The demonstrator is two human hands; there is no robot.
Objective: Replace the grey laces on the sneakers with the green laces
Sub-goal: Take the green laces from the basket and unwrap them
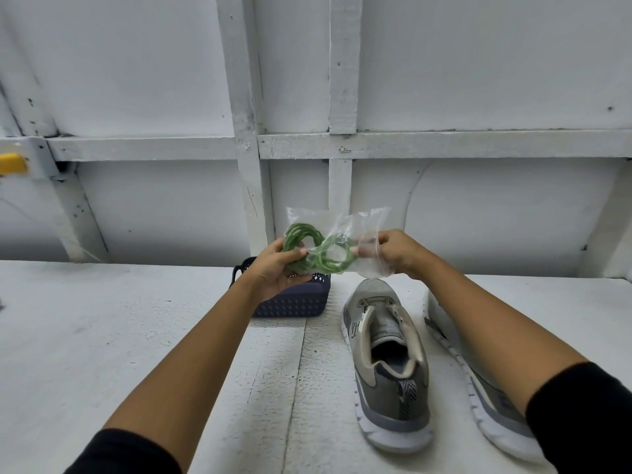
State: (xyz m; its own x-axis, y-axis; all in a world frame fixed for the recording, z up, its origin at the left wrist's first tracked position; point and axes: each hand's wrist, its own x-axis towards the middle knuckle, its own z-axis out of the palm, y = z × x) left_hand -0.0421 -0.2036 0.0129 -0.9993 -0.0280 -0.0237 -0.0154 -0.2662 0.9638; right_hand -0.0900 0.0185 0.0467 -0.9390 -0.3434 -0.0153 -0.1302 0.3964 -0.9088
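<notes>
two hands hold a coiled bundle of green laces (316,251) in the air before the white wall, its long axis running left to right from one hand to the other. at the far left a yellow piece (12,163) sits on the wall frame, and the white table (136,336) stretches wide below it. the left hand (273,270) curls fingers and thumb round the bundle's left loop, which sticks out of a clear plastic bag (364,224); the right loop lies inside the bag. under that hand a dark blue perforated basket (290,304) stands near the table's back edge. the laces are thin, bright green, wound in a figure of eight. the right hand (396,251) pinches the bag's right end. below it a grey sneaker (386,357) stands upright, toe toward the wall, heel toward the person. just right of it a second sneaker (485,401) lies on its side, white sole facing the first, partly hidden by the right forearm.
</notes>
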